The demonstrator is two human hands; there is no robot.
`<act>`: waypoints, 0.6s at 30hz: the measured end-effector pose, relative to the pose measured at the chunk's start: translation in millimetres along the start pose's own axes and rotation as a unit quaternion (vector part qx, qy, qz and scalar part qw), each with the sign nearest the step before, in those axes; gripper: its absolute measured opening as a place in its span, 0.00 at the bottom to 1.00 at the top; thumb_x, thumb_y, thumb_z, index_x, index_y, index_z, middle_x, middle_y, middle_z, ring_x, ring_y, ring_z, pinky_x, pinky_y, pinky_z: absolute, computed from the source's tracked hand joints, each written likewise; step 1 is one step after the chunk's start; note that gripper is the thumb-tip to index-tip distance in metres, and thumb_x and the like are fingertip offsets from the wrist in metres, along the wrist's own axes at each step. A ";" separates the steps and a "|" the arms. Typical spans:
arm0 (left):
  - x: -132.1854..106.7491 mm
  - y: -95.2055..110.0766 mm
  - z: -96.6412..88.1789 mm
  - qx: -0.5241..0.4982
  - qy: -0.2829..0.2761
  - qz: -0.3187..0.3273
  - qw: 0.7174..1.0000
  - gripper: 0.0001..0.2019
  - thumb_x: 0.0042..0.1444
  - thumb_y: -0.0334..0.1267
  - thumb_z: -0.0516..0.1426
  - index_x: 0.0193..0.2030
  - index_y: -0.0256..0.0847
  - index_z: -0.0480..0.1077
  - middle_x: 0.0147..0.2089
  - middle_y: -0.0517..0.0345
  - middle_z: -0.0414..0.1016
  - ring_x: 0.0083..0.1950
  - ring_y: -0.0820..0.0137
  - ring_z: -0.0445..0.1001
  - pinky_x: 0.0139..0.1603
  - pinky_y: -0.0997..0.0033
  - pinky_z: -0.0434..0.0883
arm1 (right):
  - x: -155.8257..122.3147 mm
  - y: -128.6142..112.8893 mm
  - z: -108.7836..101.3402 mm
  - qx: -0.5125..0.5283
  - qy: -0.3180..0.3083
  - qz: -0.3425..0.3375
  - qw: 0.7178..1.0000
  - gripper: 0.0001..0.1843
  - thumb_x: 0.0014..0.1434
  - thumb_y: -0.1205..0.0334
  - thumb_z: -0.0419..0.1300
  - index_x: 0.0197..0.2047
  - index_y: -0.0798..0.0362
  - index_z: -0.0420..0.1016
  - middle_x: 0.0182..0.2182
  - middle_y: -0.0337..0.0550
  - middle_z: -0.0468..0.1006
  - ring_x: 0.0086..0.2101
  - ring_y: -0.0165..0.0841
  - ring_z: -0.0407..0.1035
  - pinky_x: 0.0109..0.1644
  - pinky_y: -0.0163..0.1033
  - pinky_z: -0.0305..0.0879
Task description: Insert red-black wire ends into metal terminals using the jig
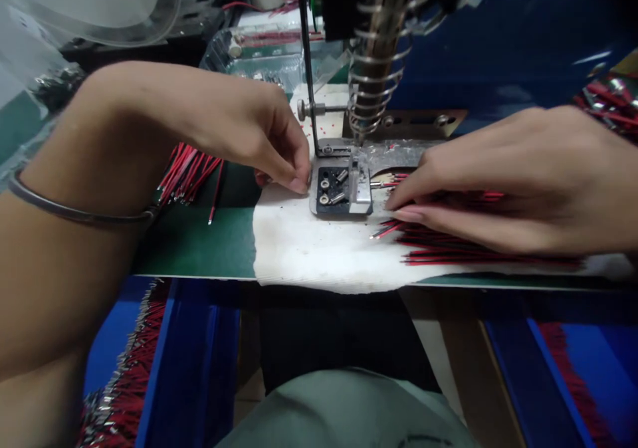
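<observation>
My left hand (249, 125) is closed in a pinch just left of the small metal die block (359, 192) of a press. What its fingertips hold, if anything, is too small to tell. On the right, my right hand (518, 175) pinches a thin red-and-black wire (391, 183), whose silvery end reaches the right side of the block. More red and black wires (448, 254) lie under and in front of this hand on a white cloth (304, 248). Small metal ferrules (337, 199) rest on the black plate of the die. Above it hangs the spring-wrapped ram (376, 62).
A blue press body (513, 56) stands behind the right hand. Another wire bundle (192, 175) lies under the left forearm on the green table (214, 248). At the back is a clear plastic tray (264, 56). Blue bins (194, 361) with wires sit below the table edge.
</observation>
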State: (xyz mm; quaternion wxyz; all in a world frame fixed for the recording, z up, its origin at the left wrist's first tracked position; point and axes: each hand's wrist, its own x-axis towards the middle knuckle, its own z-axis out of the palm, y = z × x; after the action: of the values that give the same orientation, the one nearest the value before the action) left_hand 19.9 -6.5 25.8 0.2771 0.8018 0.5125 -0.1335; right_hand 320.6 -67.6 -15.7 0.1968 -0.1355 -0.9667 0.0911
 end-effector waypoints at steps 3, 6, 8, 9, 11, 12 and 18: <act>4.8 -3.1 2.2 0.031 -0.032 0.045 0.998 0.14 0.57 0.45 0.66 0.41 0.39 0.88 0.31 0.64 0.82 0.32 0.73 0.76 0.40 0.74 0.69 | -7.0 3.7 -2.2 -0.038 0.001 -0.007 0.999 0.09 0.79 0.55 0.62 0.50 0.47 0.83 0.41 0.36 0.88 0.35 0.27 0.79 0.36 0.41 0.66; 6.2 -9.7 1.5 0.015 -0.035 0.101 0.994 0.20 0.54 0.53 0.64 0.41 0.39 0.87 0.31 0.63 0.82 0.31 0.73 0.75 0.34 0.76 0.67 | -9.3 5.3 -2.5 -0.059 0.004 0.011 0.998 0.08 0.77 0.54 0.64 0.53 0.43 0.83 0.43 0.34 0.88 0.36 0.26 0.78 0.35 0.41 0.64; 5.2 -13.8 -0.6 0.000 -0.046 0.131 0.990 0.23 0.56 0.55 0.62 0.43 0.38 0.87 0.32 0.61 0.83 0.31 0.73 0.77 0.33 0.78 0.69 | -6.8 5.1 -1.3 -0.052 -0.001 0.015 0.999 0.09 0.79 0.54 0.62 0.52 0.45 0.83 0.41 0.35 0.88 0.34 0.25 0.77 0.34 0.39 0.64; 4.2 -15.2 -2.1 -0.009 -0.054 0.136 0.989 0.22 0.57 0.54 0.61 0.44 0.38 0.86 0.33 0.60 0.84 0.32 0.72 0.79 0.33 0.79 0.71 | -4.7 5.0 -0.4 -0.046 -0.002 0.009 0.999 0.10 0.80 0.55 0.61 0.50 0.47 0.83 0.39 0.36 0.87 0.33 0.24 0.76 0.34 0.38 0.65; 1.1 -16.6 -5.4 -0.023 -0.071 0.130 0.989 0.21 0.58 0.51 0.62 0.46 0.36 0.85 0.36 0.59 0.86 0.34 0.71 0.82 0.35 0.82 0.74 | -0.3 5.2 1.3 -0.035 0.005 -0.007 0.999 0.11 0.80 0.58 0.60 0.48 0.50 0.83 0.37 0.35 0.87 0.32 0.23 0.77 0.36 0.35 0.68; -0.8 -16.7 -7.0 -0.026 -0.073 0.124 0.989 0.20 0.58 0.51 0.63 0.46 0.36 0.85 0.36 0.59 0.87 0.34 0.72 0.83 0.35 0.84 0.74 | 1.7 5.3 1.7 -0.033 0.011 -0.013 0.999 0.10 0.80 0.60 0.61 0.48 0.52 0.83 0.37 0.35 0.87 0.33 0.22 0.77 0.38 0.33 0.69; -15.2 -14.5 -12.4 -0.014 -0.067 0.070 0.995 0.18 0.58 0.48 0.66 0.49 0.37 0.84 0.36 0.60 0.88 0.33 0.72 0.84 0.30 0.87 0.73 | 4.9 1.3 0.3 -0.025 0.023 -0.028 0.999 0.09 0.78 0.64 0.62 0.47 0.55 0.85 0.36 0.39 0.84 0.34 0.25 0.75 0.40 0.33 0.68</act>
State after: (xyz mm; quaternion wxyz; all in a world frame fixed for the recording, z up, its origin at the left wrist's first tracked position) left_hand -0.6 -6.1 39.0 0.3309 0.8210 0.4367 -0.1602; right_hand 316.4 -64.9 -14.5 0.2181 -0.1151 -0.9674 0.0584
